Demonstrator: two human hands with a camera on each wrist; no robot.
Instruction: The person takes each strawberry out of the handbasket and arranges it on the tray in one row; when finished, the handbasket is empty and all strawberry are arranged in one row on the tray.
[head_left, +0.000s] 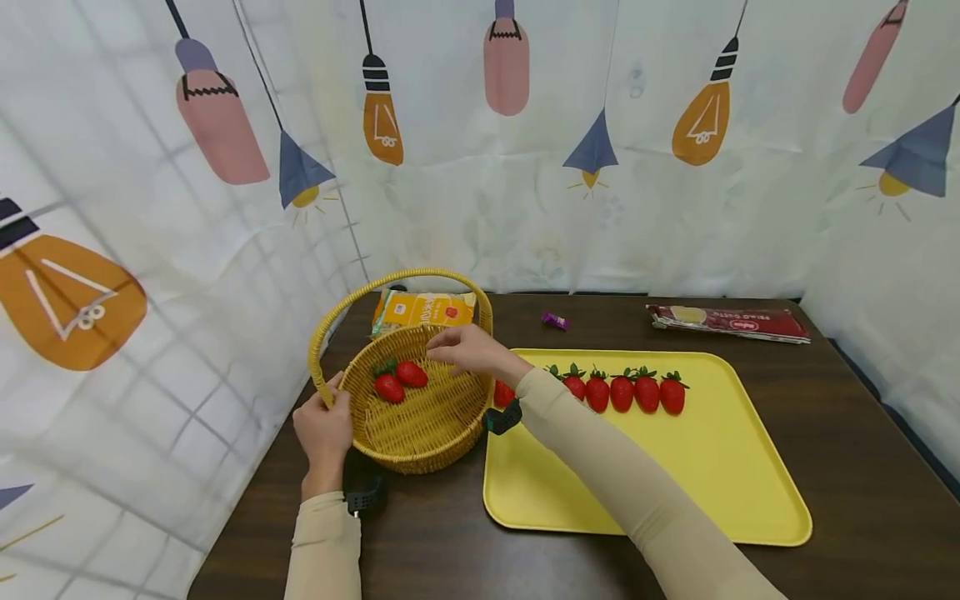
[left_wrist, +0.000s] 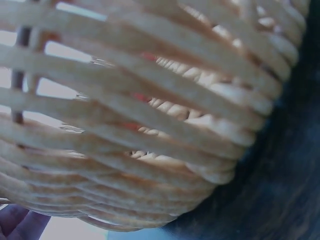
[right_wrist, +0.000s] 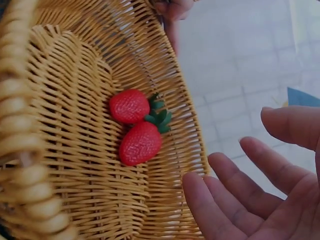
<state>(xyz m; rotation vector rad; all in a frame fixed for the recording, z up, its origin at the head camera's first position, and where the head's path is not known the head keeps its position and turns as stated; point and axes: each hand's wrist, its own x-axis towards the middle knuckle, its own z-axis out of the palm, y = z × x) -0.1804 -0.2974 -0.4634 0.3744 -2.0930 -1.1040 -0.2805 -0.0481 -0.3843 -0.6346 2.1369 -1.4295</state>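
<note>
At its left side, where the handle meets the rim, my left hand [head_left: 327,421] grips a yellow woven basket [head_left: 422,460]. Two red strawberries [head_left: 389,388] with green leaves lie side by side in it, seen closer in the right wrist view, the lower strawberry [right_wrist: 140,143] touching the other. Above the basket's right part hovers my right hand [head_left: 468,348], holding nothing, its fingers spread and relaxed in the right wrist view. The left wrist view is filled by the basket's wall [left_wrist: 125,105], with hints of red through the weave.
Right of the basket lies a yellow tray [head_left: 705,475] with a row of several strawberries [head_left: 622,390], partly hidden by my right forearm. Behind are an orange snack packet [head_left: 423,308], a small purple candy [head_left: 555,321] and a long dark red packet [head_left: 727,322].
</note>
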